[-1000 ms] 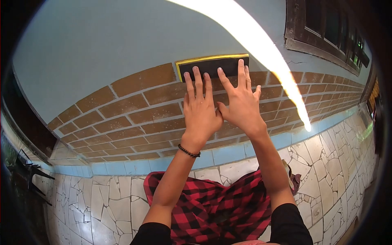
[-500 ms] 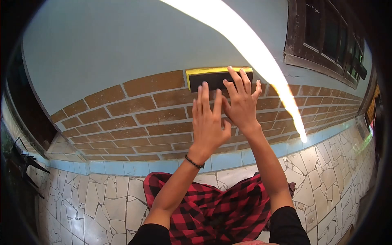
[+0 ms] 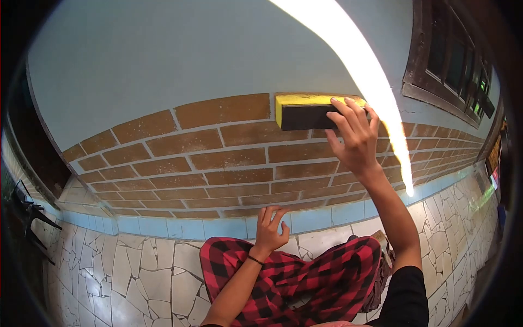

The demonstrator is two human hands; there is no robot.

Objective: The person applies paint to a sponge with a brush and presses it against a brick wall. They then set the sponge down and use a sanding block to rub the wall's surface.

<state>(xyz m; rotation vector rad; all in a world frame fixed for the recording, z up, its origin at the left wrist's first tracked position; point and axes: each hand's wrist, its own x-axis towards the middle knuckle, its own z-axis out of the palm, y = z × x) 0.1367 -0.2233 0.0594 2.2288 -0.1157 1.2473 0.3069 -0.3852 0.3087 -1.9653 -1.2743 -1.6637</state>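
A rectangular yellow-and-black block (image 3: pixel 303 116) lies flat against the wall at the top of the painted brick pattern. Its yellow part faces the wall and its black side faces me. My right hand (image 3: pixel 355 135) is on the right end of the block, fingertips over its upper edge and thumb near its lower edge. Down by my lap, my left hand (image 3: pixel 271 231) holds nothing. Its fingers are loosely bent and its thumb stands apart, in front of the blue tile skirting (image 3: pixel 310 219). A dark bead bracelet (image 3: pixel 256 260) circles the left wrist.
Brown brick shapes with pale joints (image 3: pixel 185 143) cover the lower wall, below grey-blue paint (image 3: pixel 163 60). A bright strip of sunlight crosses the wall. A dark-framed window (image 3: pixel 447 54) is at upper right, a black chair (image 3: pixel 35 218) at far left. Broken-tile flooring (image 3: pixel 147 272) surrounds my checked clothing.
My left hand has come away from the block's area and dropped toward my lap. The right hand has shifted to the block's right end. The view has turned slightly left.
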